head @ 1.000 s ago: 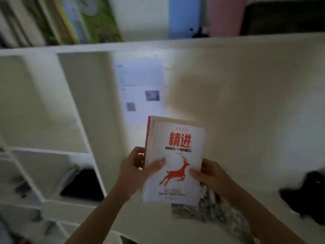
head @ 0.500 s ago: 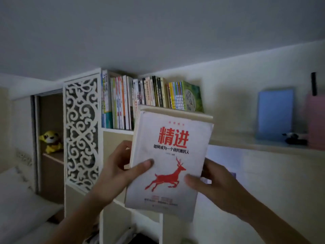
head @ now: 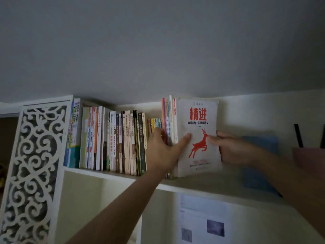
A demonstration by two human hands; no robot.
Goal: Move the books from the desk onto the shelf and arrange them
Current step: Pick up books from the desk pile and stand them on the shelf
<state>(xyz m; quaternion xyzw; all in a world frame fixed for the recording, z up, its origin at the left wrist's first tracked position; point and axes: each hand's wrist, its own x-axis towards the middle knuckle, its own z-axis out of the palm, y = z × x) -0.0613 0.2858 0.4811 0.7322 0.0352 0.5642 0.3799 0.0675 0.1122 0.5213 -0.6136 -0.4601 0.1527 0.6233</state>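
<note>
ok so from my feed, the deer book is standing upright on the top shelf, cover facing me, at the right end of a small bunch of tall thin books. My left hand has its grip around that bunch plus the deer book, thumb pressed flat on the cover just left of the red deer, other fingers tucked behind on the left side. My right hand grips the book's right edge, fingertips on the front near the deer's head. Further left there's a long row of books standing upright, running up to a white carved panel. A blue sheet leans on the wall to the right, partly behind my right arm. Paper with 2 small photos is stuck below the shelf.
</note>
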